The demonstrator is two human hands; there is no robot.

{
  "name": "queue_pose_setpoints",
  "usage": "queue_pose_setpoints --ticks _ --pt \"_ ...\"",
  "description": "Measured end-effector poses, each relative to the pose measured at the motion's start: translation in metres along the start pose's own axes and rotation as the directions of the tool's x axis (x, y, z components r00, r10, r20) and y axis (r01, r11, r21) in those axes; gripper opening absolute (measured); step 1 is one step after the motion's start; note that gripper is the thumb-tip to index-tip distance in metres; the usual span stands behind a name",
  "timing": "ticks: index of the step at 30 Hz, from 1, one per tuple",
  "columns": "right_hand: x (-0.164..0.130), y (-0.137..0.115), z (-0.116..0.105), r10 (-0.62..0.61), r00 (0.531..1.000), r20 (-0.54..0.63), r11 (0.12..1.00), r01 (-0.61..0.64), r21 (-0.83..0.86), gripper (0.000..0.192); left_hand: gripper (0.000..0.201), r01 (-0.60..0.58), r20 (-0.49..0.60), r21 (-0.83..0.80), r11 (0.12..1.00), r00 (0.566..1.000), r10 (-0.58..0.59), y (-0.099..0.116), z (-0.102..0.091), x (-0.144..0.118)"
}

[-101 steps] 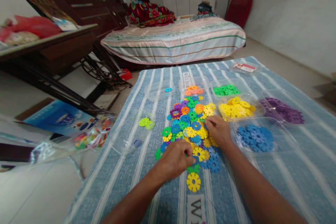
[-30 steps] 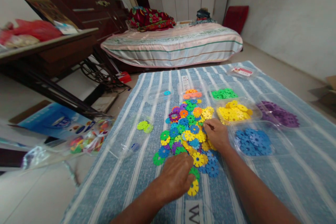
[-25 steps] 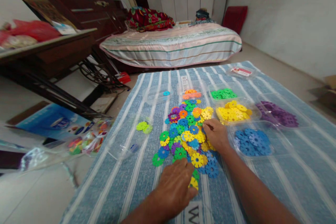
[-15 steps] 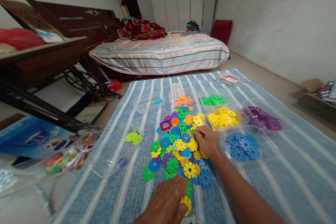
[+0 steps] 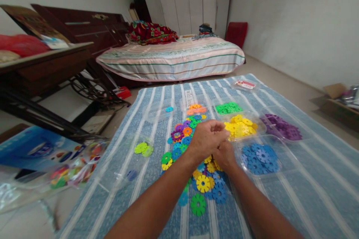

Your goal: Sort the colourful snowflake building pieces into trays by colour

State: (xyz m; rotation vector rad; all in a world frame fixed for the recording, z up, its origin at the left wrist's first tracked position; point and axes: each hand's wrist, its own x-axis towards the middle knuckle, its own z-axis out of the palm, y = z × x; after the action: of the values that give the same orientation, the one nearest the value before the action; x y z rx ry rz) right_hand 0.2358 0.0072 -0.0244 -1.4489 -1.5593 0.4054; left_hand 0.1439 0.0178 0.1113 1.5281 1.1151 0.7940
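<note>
A heap of flat, notched plastic discs (image 5: 179, 135) in mixed colours lies on a blue striped mat (image 5: 294, 194). My left hand (image 5: 206, 138) hovers above the heap beside the tray of yellow discs (image 5: 261, 128). Its fingers are curled shut, and whatever is inside them is hidden. My right hand (image 5: 224, 156) rests on the heap just below it, and the left hand covers its fingertips. A yellow disc (image 5: 202, 183) and a lone green disc (image 5: 198, 204) lie nearest me.
Clear trays hold blue discs (image 5: 259, 155), purple discs (image 5: 282, 127), green discs (image 5: 228, 108) and lime discs (image 5: 141, 148). A bag of mixed pieces (image 5: 70, 166) lies off the mat's left edge. A dark wooden table (image 5: 45, 67) stands on the left and a bed (image 5: 168, 58) behind.
My left hand closed over the yellow disc at the near edge, then rose and swung right toward the yellow tray. That disc is gone from its spot. My right hand stayed on the heap.
</note>
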Motion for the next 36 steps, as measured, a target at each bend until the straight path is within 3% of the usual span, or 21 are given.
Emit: queue_pose_setpoints --ticks 3,6,8,11,14,16,21,24,28,32,36 --pt "0.000 0.000 0.000 0.015 1.000 0.013 1.000 -0.015 0.006 0.017 0.011 -0.015 -0.063 0.117 0.993 0.998 0.022 -0.008 -0.011 -0.001" --pt "0.001 0.001 -0.002 0.006 1.000 0.026 1.000 -0.006 0.000 0.017 0.012 0.026 0.012 0.320 0.947 0.999 -0.032 -0.028 -0.028 -0.024" --pt "0.001 0.002 -0.003 -0.002 1.000 0.029 1.000 0.003 -0.007 0.018 0.013 0.053 0.106 0.492 0.869 0.987 -0.120 -0.039 -0.037 -0.045" --pt "0.001 0.002 -0.004 -0.019 0.999 0.034 1.000 0.020 -0.020 0.019 0.013 0.046 0.203 0.728 0.684 0.939 -0.278 -0.049 -0.040 -0.077" --pt "0.001 0.002 -0.005 -0.022 0.999 0.031 0.999 0.023 -0.022 0.019 0.011 -0.005 0.236 0.850 0.527 0.897 -0.373 -0.052 -0.035 -0.103" --pt "0.000 0.002 -0.004 -0.020 0.999 0.031 1.000 0.021 -0.022 0.018 0.017 -0.034 0.254 0.871 0.491 0.886 -0.388 -0.054 -0.031 -0.116" --pt "0.000 0.001 -0.004 -0.007 0.999 0.045 1.000 0.008 -0.015 0.018 0.033 -0.053 0.279 0.847 0.529 0.892 -0.357 -0.063 -0.026 -0.130" --pt "0.000 0.001 -0.003 -0.007 0.999 0.043 1.000 0.008 -0.014 0.019 0.023 -0.026 0.266 0.817 0.577 0.904 -0.336 -0.067 -0.028 -0.127" --pt "0.001 0.001 -0.001 -0.016 0.999 0.039 0.999 0.017 -0.028 0.018 0.002 0.122 0.241 0.685 0.718 0.892 -0.382 -0.069 -0.037 -0.119" --pt "0.002 -0.001 0.000 -0.023 0.999 0.027 0.999 0.024 -0.022 0.019 0.004 0.243 0.292 0.473 0.847 0.863 -0.411 -0.067 -0.049 -0.106" --pt "0.002 -0.001 0.001 -0.022 1.000 0.022 1.000 0.022 -0.007 0.019 0.006 0.314 0.253 0.338 0.887 0.878 -0.407 -0.063 -0.056 -0.078"
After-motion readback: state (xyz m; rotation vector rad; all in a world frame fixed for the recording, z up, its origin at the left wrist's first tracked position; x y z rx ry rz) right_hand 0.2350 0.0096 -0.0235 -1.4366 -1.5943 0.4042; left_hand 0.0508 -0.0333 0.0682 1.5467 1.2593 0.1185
